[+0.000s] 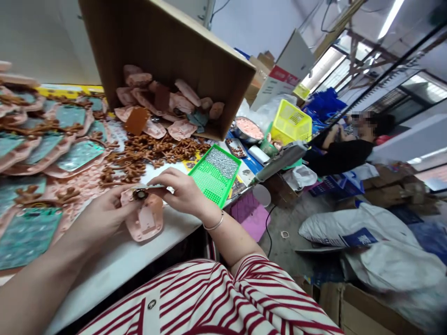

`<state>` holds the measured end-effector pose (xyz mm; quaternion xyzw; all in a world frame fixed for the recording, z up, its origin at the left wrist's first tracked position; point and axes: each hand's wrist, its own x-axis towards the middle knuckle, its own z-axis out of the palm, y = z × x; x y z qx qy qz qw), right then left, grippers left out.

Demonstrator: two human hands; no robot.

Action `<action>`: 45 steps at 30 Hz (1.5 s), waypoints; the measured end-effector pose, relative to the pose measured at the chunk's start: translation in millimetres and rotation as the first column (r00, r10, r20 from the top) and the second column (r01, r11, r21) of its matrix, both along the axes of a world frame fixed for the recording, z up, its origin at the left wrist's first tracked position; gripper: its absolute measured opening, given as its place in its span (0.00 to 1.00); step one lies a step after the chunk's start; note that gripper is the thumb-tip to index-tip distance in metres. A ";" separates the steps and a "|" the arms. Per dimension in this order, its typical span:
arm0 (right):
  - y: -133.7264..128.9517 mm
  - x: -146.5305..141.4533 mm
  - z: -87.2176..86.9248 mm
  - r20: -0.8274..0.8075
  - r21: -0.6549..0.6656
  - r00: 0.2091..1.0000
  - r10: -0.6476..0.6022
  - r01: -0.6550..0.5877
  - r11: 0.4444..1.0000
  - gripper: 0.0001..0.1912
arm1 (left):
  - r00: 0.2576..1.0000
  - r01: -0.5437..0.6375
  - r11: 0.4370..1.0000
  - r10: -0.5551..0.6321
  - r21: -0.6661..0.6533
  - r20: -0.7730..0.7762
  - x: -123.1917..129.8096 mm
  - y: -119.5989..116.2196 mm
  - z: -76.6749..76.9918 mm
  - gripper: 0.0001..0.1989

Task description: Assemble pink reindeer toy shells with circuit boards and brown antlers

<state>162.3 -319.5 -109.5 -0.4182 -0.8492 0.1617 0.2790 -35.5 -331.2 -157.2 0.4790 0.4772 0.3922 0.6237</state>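
A pink plastic shell [145,223] is tilted over the table edge, its hollow inner side facing me. My left hand [108,207] is closed on the shell's left side, thumb laid across its upper part. Along the top lies a thin flat board [153,187], seen nearly edge-on and probably a circuit board. My right hand [181,188] pinches this board's right end, fingers bent over it. By my left thumb tip sits a small round dark part with a metallic rim [140,194]. Whether the board touches the shell is hidden.
Pink shells with green circuit boards [31,232] are stacked at left. Brown rubbery pieces [139,151] lie heaped before a tipped cardboard box [167,42] holding pink shells. Right of them is a green tray [209,179] of small metal parts. A co-worker [345,146] sits farther right.
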 end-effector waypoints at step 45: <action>-22.6 -17.2 -36.2 0.120 0.574 0.993 0.004 -0.073 0.816 0.21 | 0.954 -0.192 0.973 0.153 0.131 0.259 5.1 16.8 23.2 0.23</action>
